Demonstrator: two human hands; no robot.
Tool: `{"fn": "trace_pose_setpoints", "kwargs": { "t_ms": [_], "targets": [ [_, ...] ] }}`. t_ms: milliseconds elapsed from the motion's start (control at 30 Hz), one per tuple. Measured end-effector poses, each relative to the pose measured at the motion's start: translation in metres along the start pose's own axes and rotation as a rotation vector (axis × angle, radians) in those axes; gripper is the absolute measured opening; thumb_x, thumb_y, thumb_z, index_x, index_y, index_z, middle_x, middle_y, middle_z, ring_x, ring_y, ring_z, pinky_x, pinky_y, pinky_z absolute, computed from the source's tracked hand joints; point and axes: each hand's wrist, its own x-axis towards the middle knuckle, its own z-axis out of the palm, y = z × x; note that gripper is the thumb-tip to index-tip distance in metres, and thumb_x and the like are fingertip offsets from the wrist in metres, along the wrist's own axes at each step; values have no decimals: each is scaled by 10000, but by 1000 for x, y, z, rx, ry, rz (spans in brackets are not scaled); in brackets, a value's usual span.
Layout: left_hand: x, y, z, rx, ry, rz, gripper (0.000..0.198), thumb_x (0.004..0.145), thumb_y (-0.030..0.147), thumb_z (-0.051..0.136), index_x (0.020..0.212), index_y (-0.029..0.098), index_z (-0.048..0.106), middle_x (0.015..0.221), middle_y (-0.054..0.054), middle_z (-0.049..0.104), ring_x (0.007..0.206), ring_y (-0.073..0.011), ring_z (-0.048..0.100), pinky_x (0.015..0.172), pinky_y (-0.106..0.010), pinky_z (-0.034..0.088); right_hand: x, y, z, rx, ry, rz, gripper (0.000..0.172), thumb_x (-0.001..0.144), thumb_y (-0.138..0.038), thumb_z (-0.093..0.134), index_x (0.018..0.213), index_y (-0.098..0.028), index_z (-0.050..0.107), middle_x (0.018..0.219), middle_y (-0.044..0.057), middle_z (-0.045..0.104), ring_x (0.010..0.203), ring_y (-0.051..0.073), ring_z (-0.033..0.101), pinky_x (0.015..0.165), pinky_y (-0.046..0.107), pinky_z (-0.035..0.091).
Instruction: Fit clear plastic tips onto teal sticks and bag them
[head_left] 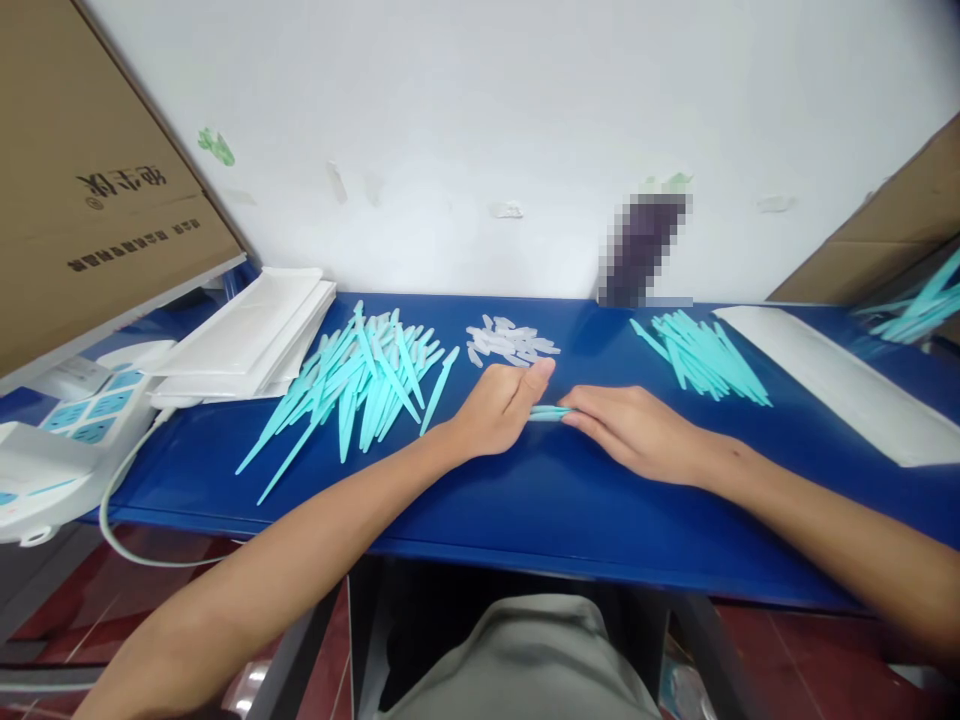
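Pinched: slim turquoise plastic [550, 412]
Left hand [495, 408] and right hand [634, 430] closed fingers on it; stubby translucent pieces [512, 345] lay at its eleven o'clock, tapered sticks [390, 369] at nine.

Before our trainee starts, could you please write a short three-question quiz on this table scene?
1. True or false: the right hand is empty.
2. Which is nearer the left hand: (A) the translucent pieces or (B) the turquoise pile just beyond the right hand?
3. Fill in the colour: the tabletop is ____.

Key:
1. False; a turquoise piece is held in its fingertips.
2. A
3. Blue
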Motion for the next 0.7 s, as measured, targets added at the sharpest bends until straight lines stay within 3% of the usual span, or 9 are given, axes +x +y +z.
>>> {"fn": "trace_pose_setpoints", "kwargs": {
  "t_ms": [167,333,567,700],
  "targets": [
    [-3,4,3,-6,-4,48,586,1108,496,209,604,208,286,541,37,303,521,-109,340,592,-309,299,-2,-7,3,-26,32,-20,346,1095,-378,340,1036,-206,635,915,56,730,757,206,685,676,334,497],
    [-3,3,0,72,5,108,558,1107,456,228,613,208,310,542,36,322,510,-108,325,581,-319,283,-2,-7,5,-20,42,-43,335,1092,-363,364,1074,-204,658,975,74,751,822,217,712,725,344,531],
    [4,4,-4,-63,235,74,662,1074,607,216,554,217,340,517,17,350,522,-125,348,579,-320,314,2,-7,3,-48,134,-68,350,1087,-351,394,1204,-198,686,979,83,759,839,220,726,722,331,548],
    [3,3,4,-46,176,98,635,1076,583,208,565,220,308,521,19,316,513,-127,311,566,-332,291,2,-13,6,-79,140,-102,357,1089,-338,391,1177,-188,703,926,84,758,785,209,718,687,326,558]
  ]
}}
